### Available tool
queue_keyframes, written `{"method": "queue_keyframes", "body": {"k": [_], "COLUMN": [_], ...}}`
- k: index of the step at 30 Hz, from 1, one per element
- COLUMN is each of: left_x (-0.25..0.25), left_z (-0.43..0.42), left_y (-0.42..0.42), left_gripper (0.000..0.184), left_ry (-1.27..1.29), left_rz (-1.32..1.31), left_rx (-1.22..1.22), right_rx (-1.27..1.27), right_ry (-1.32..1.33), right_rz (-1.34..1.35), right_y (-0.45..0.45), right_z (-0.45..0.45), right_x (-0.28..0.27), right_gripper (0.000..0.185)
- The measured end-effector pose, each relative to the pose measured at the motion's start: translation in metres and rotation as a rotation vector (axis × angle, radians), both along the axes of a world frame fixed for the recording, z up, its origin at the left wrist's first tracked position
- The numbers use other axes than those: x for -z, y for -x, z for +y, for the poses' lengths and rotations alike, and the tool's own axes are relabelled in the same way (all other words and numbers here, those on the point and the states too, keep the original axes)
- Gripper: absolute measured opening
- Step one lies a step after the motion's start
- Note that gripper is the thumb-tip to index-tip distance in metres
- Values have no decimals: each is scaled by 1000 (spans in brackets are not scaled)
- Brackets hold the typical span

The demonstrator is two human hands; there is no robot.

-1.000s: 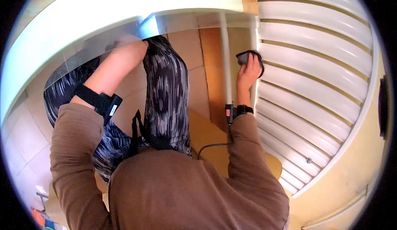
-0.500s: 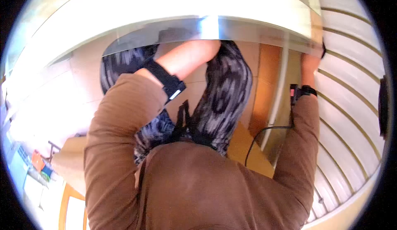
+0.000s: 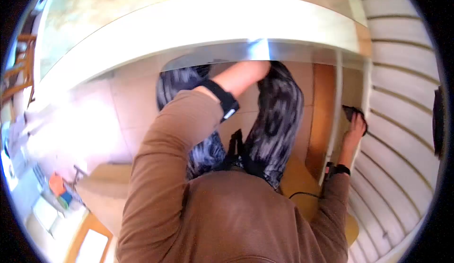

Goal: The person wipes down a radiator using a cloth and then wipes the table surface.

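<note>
White, smooth and ribbed, a slatted panel (image 3: 402,83) stands upright. At its left edge, the right hand (image 3: 356,129) is clamped on a dark, floppy cloth (image 3: 350,111), bunched beneath it. The left hand is hidden, its grip untellable.

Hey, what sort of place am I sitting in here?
Probably a room in a home, though I can't be certain: there's a table in front of you, a tiled floor below, and a white slatted panel, perhaps a radiator, on your right.
</note>
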State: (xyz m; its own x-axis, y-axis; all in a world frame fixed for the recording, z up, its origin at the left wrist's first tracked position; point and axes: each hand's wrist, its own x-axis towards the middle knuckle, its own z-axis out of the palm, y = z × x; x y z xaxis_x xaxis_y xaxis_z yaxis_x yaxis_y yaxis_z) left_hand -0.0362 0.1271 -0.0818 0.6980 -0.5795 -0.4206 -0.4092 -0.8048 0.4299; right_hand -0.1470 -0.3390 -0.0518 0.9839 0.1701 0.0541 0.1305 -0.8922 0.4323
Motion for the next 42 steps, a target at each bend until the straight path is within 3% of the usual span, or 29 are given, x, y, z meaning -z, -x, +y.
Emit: {"method": "queue_keyframes", "body": {"k": [1,2,3,4,6,7,8,9,10,12,14,16,18,20,21,22,23,25,26,28,29,30,31,33,35,38,40,42], "left_x": [2,5,9,11,17,21,28,24,19,16,2,-12,-3,-3,0,4,8,18,21,18,17,21,26,29,28,26,18,13], "left_z": [-3,-8,-10,-13,-15,-17,-14,-15,-16,-14,-17,-21,-24,-24,-25,-24,-22,-14,-14,-13,-12,-11,-9,-7,-9,-9,-11,-13], "left_y": [-3,-7,-14,-20,-28,-32,-33,-33,-33,-32,-30,-28,-32,-33,-34,-34,-35,-35,-34,-35,-35,-34,-35,-37,-38,-38,-36,-34], "left_gripper": [26,26,26,26,27,27,31,33,35,35,36,37,38,40,40,42,44,45,45,47,48,48,47,47,46,44,44,44], "left_ry": [0,-2,-12,-20,-50,-39,-15,-42,-78,-91,-113,-138,-172,-170,-166,-150,-139,-103,-61,-103,-148,-150,-148,-147,-115,-124,-158,-193], "left_rz": [-3,-14,-18,-26,-28,-29,-36,-29,-26,-24,-23,5,27,44,46,52,57,60,61,66,72,75,76,70,42,4,-7,-17], "left_rx": [12,32,47,71,105,125,130,120,103,126,141,113,122,116,115,89,67,71,68,79,84,85,68,54,97,111,129,143], "right_rx": [45,406,406,307,789,589,824,1135,1481,1149,1317,1212,984,1069,988,717,556,432,440,396,442,334,414,461,492,602,639,725], "right_ry": [-147,-424,-221,-489,-1111,-656,-680,-1429,-2029,-2145,-1679,-1239,-1297,-1318,-2076,-2834,-2714,-2807,-3037,-3205,-3236,-3178,-2798,-2417,-3068,-2927,-2865,-2520], "right_rz": [-50,-42,48,-200,-367,-516,-686,-801,-1250,-966,-659,-600,-693,-666,-1073,-1475,-1285,-1222,-1333,-1289,-1231,-1178,-1027,-885,-1325,-1595,-1782,-1732], "right_y": [24,36,54,80,91,121,139,133,125,201,182,126,91,57,36,12,-3,-30,-50,-81,-91,-97,-101,-97,-68,-6,47,89], "right_z": [-29,-4,-18,-35,11,0,-5,10,28,-43,-20,19,32,26,25,23,0,-12,1,17,29,29,19,21,24,28,2,-10], "right_x": [16,7,14,34,17,45,68,54,39,155,119,50,6,-1,-3,0,33,58,42,36,26,33,58,57,35,5,13,29], "right_gripper": [44,38,35,32,34,33,32,32,32,33,32,29,23,28,24,22,23,24,24,24,24,23,23,23,23,27,29,30]}}
